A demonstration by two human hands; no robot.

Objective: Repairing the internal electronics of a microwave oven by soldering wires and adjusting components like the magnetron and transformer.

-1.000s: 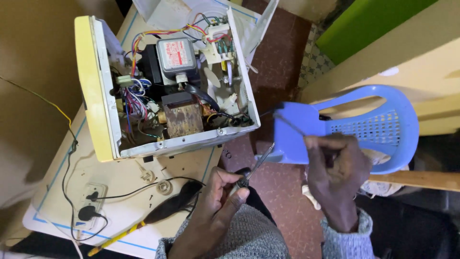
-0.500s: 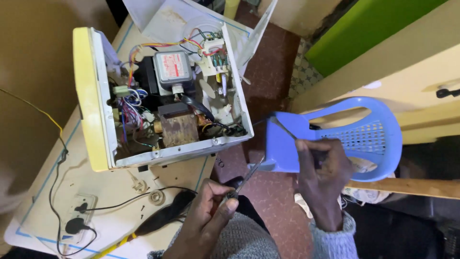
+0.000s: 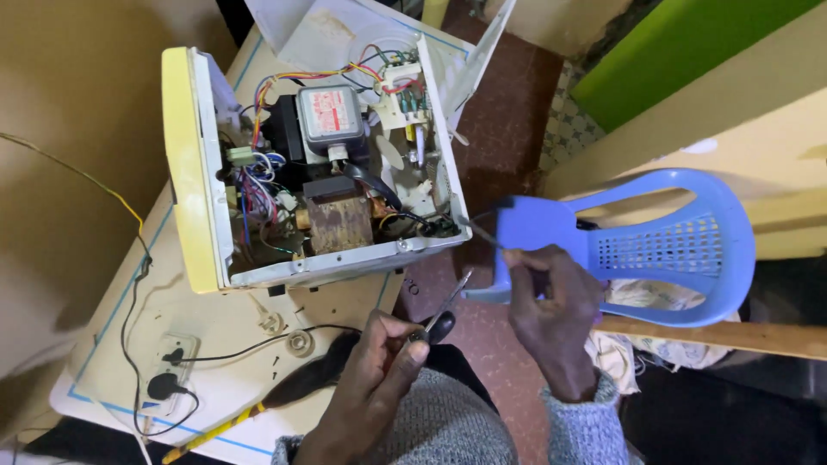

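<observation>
My left hand (image 3: 379,370) was closed around the black handle of a small screwdriver (image 3: 441,315), its thin metal shaft angled up toward one o'clock, so the tip pointed at the near corner of the opened appliance rather than resting on anything. My right hand (image 3: 551,314) was pinched shut on a slim dark probe-like tool (image 3: 479,231), thumb and fingers bunched at its rear end, and its point reached out toward ten o'clock to the lower right corner of the white-and-yellow appliance casing (image 3: 194,172), which lay on its side on the pale worktop (image 3: 215,323) with the cover off so that the insides faced me. Inside it I could see a grey metal block with a red label (image 3: 329,116), a brown wound transformer (image 3: 338,224) below that, and bundles of coloured wires (image 3: 258,194) at nine o'clock from it. Whether the probe tip actually touched the casing I could not tell. At seven o'clock on the worktop sat a white socket strip with a black plug (image 3: 168,370), near a black-bristled brush (image 3: 310,379). A light blue plastic chair (image 3: 680,250) stood at three o'clock, behind my right hand, on the dark red floor (image 3: 508,95).
</observation>
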